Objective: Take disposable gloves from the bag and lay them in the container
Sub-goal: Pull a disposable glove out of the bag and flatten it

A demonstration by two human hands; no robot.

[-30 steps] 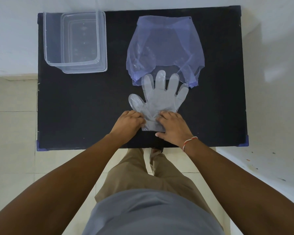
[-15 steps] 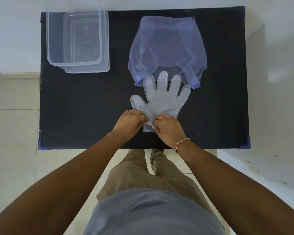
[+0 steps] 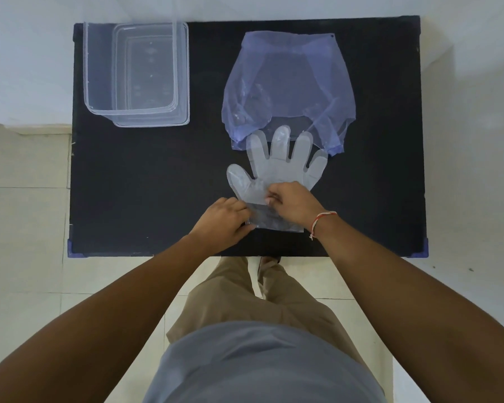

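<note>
A clear disposable glove (image 3: 277, 170) lies flat on the black table (image 3: 146, 181), fingers pointing away from me, fingertips overlapping the mouth of the blue-tinted plastic bag (image 3: 288, 85). My left hand (image 3: 224, 222) presses on the glove's cuff at its left corner. My right hand (image 3: 294, 203) pinches the glove's palm area between thumb and fingers, partly covering the cuff. The clear plastic container (image 3: 137, 74) stands at the table's far left and holds nothing.
The table's near edge runs just below my hands. Pale floor tiles surround the table, with a white wall behind. My legs and grey shirt fill the bottom of the view.
My right hand has slid from the cuff's right side up onto the glove's palm and now pinches it. My left hand stays at the cuff. The glove has barely shifted.
</note>
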